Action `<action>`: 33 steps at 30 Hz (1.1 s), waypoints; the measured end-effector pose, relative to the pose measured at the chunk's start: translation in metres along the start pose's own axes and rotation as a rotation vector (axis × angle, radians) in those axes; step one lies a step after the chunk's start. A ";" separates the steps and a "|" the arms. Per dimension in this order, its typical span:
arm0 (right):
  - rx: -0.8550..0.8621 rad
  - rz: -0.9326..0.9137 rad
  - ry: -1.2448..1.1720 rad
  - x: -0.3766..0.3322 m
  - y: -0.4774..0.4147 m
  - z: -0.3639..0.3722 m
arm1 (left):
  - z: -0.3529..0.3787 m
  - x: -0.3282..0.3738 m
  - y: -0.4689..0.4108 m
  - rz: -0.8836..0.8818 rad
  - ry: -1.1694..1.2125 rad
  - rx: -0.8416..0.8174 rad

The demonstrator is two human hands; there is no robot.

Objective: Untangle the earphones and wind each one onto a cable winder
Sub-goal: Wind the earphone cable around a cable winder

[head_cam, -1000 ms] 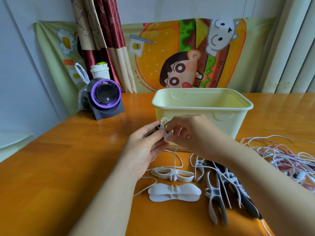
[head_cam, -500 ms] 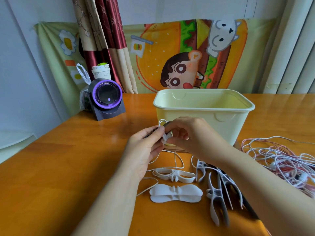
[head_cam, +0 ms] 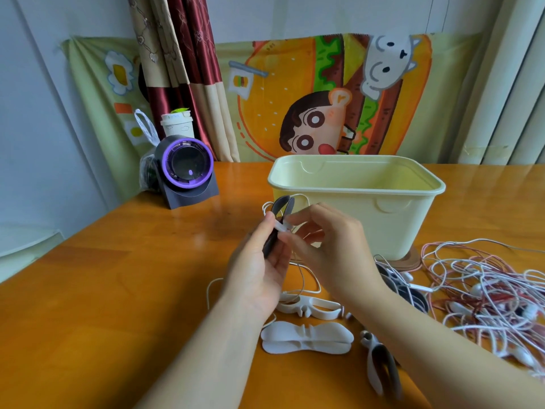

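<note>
One earphone is only just going onto the dark winder [head_cam: 277, 225] pinched between left hand [head_cam: 259, 270] and right hand [head_cam: 327, 246] fingers, while the tangled pile [head_cam: 483, 293] and spare winders [head_cam: 306, 338] wait untouched on the surface [head_cam: 118, 290].

No readable text, brand or number appeared anywhere. The paper cup [head_cam: 177, 124] bore faint marks too small to read, and the cartoon cloth [head_cam: 324, 95] carried pictures only.

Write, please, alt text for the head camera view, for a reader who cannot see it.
Two bare hands hold a dark cable winder above an orange wooden table, fitting a white earphone cable onto it. A cream tub stands behind; tangled earphones lie at right, spare white winders below.
</note>
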State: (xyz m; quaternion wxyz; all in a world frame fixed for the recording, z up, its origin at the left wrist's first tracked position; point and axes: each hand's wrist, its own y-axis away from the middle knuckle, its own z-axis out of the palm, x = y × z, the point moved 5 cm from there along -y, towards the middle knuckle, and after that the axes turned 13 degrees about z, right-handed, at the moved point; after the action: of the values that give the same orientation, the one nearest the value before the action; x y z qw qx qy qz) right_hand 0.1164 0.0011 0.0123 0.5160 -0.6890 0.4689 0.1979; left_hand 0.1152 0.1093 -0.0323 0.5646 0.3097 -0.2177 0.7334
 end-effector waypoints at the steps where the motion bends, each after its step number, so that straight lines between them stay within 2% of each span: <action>1: -0.008 0.043 -0.014 0.002 0.000 0.000 | 0.000 0.000 -0.001 0.006 0.002 0.001; 6: -0.074 0.199 -0.137 0.007 -0.002 0.000 | 0.000 0.002 -0.003 0.103 -0.057 -0.025; 10: -0.114 0.221 -0.188 0.007 -0.001 0.000 | 0.001 0.005 -0.003 0.207 -0.114 -0.056; 15: -0.071 0.167 -0.163 0.007 -0.001 -0.004 | 0.003 0.005 -0.004 0.283 -0.211 -0.115; 20: -0.035 0.019 -0.090 0.005 0.000 -0.006 | 0.008 0.005 -0.002 0.307 -0.255 -0.163; 23: -0.064 -0.035 -0.091 0.000 -0.002 -0.007 | 0.009 0.008 -0.002 0.326 -0.275 -0.177; 28: -0.157 -0.011 -0.138 -0.008 -0.008 -0.012 | 0.011 0.017 0.001 0.414 -0.302 -0.191; 33: -0.202 -0.096 -0.095 -0.020 -0.012 -0.023 | 0.017 0.023 0.011 0.471 -0.322 -0.257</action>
State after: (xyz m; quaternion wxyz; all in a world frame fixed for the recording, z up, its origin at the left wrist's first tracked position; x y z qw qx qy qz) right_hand 0.1121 -0.0098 0.0428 0.4747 -0.7489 0.3881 0.2515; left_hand 0.1041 0.1108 -0.0032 0.3720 0.2890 -0.4611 0.7520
